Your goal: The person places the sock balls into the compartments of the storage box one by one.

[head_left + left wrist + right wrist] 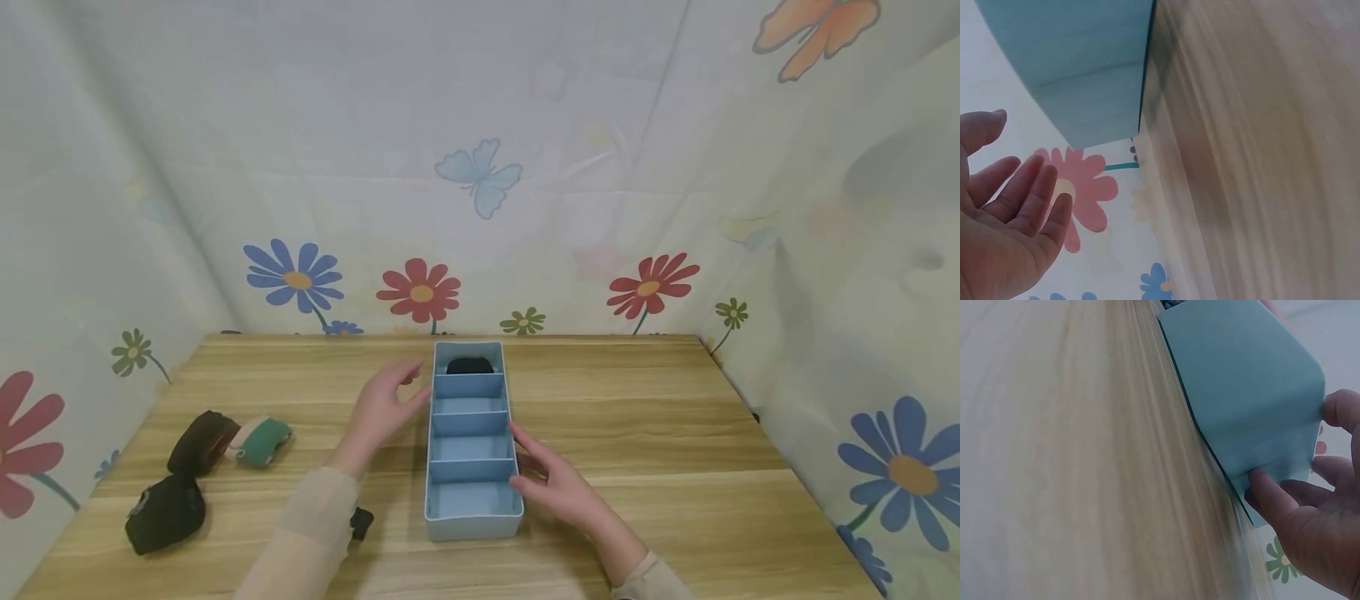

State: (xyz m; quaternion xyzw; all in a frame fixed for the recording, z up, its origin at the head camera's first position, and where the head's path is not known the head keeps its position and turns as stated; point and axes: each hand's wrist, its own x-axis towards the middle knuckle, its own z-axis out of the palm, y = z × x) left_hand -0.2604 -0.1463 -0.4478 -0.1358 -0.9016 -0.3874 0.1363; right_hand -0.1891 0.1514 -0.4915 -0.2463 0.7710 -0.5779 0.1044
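A long light-blue organizer box [474, 527] stands lengthwise on the wooden table, split by dividers into several compartments. In its farthest compartment lies a black soft-looking item [470, 365]; the others show bare floors. My left hand [382, 404] is beside the box's left wall, fingers loosely bent and holding nothing; the left wrist view shows this hand [1013, 231] apart from the wall. On the other side, my right hand [558, 483] touches the box's right wall. In the right wrist view its fingertips [1263, 484] rest against the outer wall, with the thumb at the rim.
To the left lie a rolled black bundle [165, 512], a dark brown-black one [201, 443] and a green and pink one [262, 440], close together. A small black object [362, 523] shows beside the left sleeve. A flower-printed curtain [480, 233] hangs behind the table.
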